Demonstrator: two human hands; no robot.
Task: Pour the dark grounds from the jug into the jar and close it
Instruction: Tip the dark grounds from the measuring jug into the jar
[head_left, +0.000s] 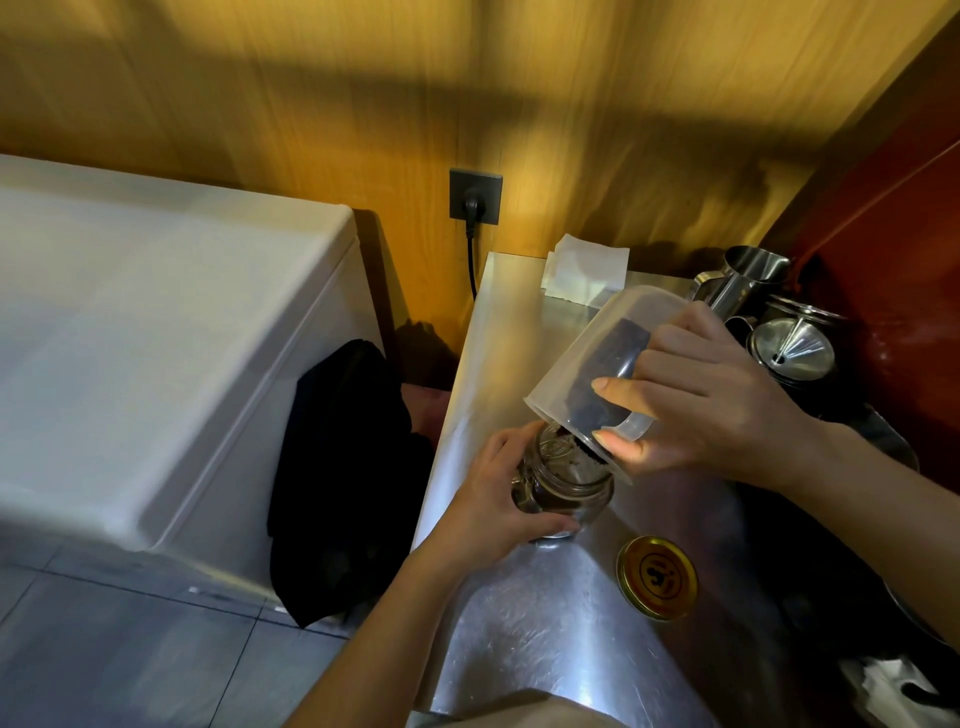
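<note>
Seen from above, two bare forearms reach forward over a brushed-steel counter (545, 639). Nearest on its surface lies a round gold lid (657, 578), flat and off the jar, just right of the left wrist.

Beyond the lid, the left hand (491, 499) is wrapped around the side of a clear glass jar (563, 483), fingers curled about its body. The jar stands on the counter near its left edge, open at the top, with dark grounds (556, 501) already showing through the glass in its lower part.

Directly above the jar, the right hand (706, 410) grips a translucent plastic jug (587, 358), thumb beneath the rim and fingers across the side. The jug is tipped steeply, its mouth pointing down and to the left so that the rim meets the jar's opening. A dark mass of grounds lies along the lower inside wall of the jug, reaching down to the lip.

Farther back on the right stand a steel funnel (789, 348) and a steel pitcher (748, 275), close together. At the back edge of the counter, against the wooden wall, rests a folded white cloth (584, 273). On the wall to the left, a black plug sits in a grey wall socket (475, 196). Left of the counter, a black garment (343, 467) hangs over a large white appliance (156, 338).
</note>
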